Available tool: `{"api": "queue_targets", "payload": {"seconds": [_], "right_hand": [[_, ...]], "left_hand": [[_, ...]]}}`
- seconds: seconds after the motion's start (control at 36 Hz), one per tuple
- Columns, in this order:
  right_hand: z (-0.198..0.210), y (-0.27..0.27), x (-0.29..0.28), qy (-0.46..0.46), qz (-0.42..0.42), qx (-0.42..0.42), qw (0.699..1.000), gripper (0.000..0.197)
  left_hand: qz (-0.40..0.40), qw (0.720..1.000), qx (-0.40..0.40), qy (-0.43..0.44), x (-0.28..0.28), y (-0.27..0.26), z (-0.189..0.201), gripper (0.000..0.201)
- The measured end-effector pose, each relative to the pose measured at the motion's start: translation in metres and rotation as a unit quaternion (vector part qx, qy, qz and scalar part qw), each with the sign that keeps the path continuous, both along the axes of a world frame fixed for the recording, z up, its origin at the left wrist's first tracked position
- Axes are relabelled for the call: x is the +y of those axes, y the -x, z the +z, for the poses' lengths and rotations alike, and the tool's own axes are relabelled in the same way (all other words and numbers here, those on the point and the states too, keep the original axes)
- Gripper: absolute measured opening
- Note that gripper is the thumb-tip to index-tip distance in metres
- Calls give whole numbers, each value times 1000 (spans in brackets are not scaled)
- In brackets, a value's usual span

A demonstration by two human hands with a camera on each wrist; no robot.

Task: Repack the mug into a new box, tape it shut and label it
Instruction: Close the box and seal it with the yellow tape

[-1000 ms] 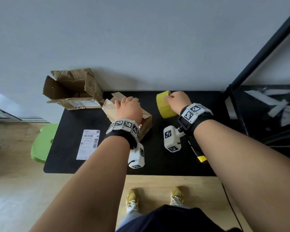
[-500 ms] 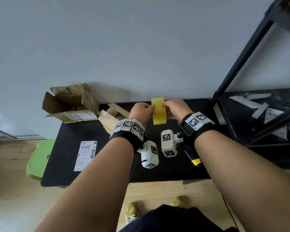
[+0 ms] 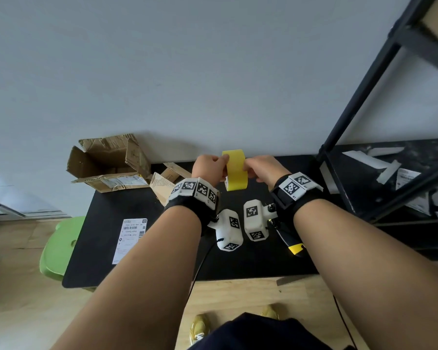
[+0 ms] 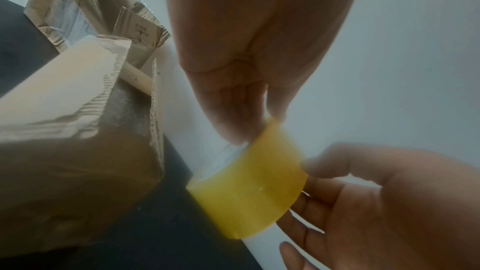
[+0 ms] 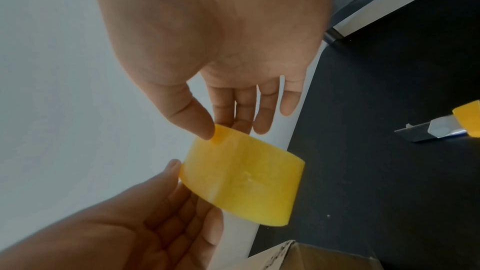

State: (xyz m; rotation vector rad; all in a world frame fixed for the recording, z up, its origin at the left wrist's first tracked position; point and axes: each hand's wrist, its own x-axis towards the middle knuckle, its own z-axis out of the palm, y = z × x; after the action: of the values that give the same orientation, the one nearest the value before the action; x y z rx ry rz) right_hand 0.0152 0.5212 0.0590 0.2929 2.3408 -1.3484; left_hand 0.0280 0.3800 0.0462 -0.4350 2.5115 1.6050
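A yellow tape roll (image 3: 235, 170) is held on edge above the black table (image 3: 162, 261), near the wall. My left hand (image 3: 220, 168) grips its left side, fingers on the rim (image 4: 246, 130). My right hand (image 3: 248, 169) pinches the roll's edge between thumb and fingers (image 5: 207, 128). The roll also fills the middle of both wrist views, as tape (image 4: 246, 188) and tape (image 5: 241, 182). The new cardboard box (image 3: 162, 183) stands just left of the hands, partly behind my left wrist, with its flaps up (image 4: 64, 110). The mug is not visible.
A torn old box (image 3: 106, 162) lies at the table's far left corner. A white shipping label (image 3: 129, 239) lies flat at the left front. A yellow-ended utility knife (image 3: 295, 248) lies under my right forearm. A black shelf frame (image 3: 364, 122) stands right, a green stool (image 3: 58, 248) left.
My left hand has left the new box and joined the right on the tape roll. The roll has been lifted off the table and turned on edge.
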Motion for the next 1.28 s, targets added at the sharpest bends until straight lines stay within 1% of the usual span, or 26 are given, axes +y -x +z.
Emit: {"api": "queue_targets", "payload": {"seconds": [0.11, 0.19, 0.25, 0.33, 0.39, 0.44, 0.53, 0.64, 0.81, 0.89, 1.0, 1.03, 1.08, 1.11, 1.14, 1.19, 1.28], "right_hand": [[1, 1, 0, 7, 3, 13, 1000, 14], [2, 3, 0, 27, -18, 14, 999, 14], [2, 5, 1, 50, -39, 9, 998, 11], [2, 6, 4, 88, -69, 7, 994, 10], [3, 6, 6, 114, -87, 9, 990, 9], [3, 5, 7, 128, -93, 10, 987, 9], [5, 5, 7, 127, -86, 10, 988, 10], [9, 5, 6, 115, -83, 16, 990, 8], [13, 6, 4, 92, -57, 22, 994, 9], [13, 6, 4, 92, -54, 24, 994, 10], [15, 5, 3, 112, -69, 22, 991, 4], [16, 4, 3, 115, -73, 22, 990, 10], [16, 6, 4, 127, -81, 20, 988, 29], [16, 6, 5, 137, -85, 20, 987, 34], [17, 4, 5, 146, -89, 20, 985, 33], [21, 2, 4, 154, -103, 17, 983, 25], [22, 2, 4, 151, -109, 14, 982, 18]], "left_hand": [[-5, 1000, 7, 22, 0, 3, 4, 39], [-18, 1000, 3, 25, -1, 4, 7, 39], [-33, 999, -5, 9, -2, 4, 9, 33], [-57, 998, -13, -15, -1, 2, 11, 17], [-67, 997, -11, -19, -2, 0, 12, 12], [-75, 997, -8, -22, -3, -1, 13, 15], [-70, 997, 3, -26, -4, 0, 12, 25], [-56, 998, 16, -32, -3, 3, 13, 24], [-12, 997, 25, -68, -2, 7, 14, 27], [-3, 997, 25, -72, -1, 9, 14, 30], [-16, 996, 18, -82, -3, 7, 16, 27], [-21, 996, 18, -84, -4, 7, 16, 25], [-40, 995, 18, -88, -5, 5, 19, 20], [-53, 994, 15, -94, -6, 4, 20, 19], [-66, 992, 10, -103, -6, 3, 22, 18], [-84, 989, 4, -122, -8, 1, 24, 23], [-88, 988, 7, -124, -11, -1, 23, 27]]}}
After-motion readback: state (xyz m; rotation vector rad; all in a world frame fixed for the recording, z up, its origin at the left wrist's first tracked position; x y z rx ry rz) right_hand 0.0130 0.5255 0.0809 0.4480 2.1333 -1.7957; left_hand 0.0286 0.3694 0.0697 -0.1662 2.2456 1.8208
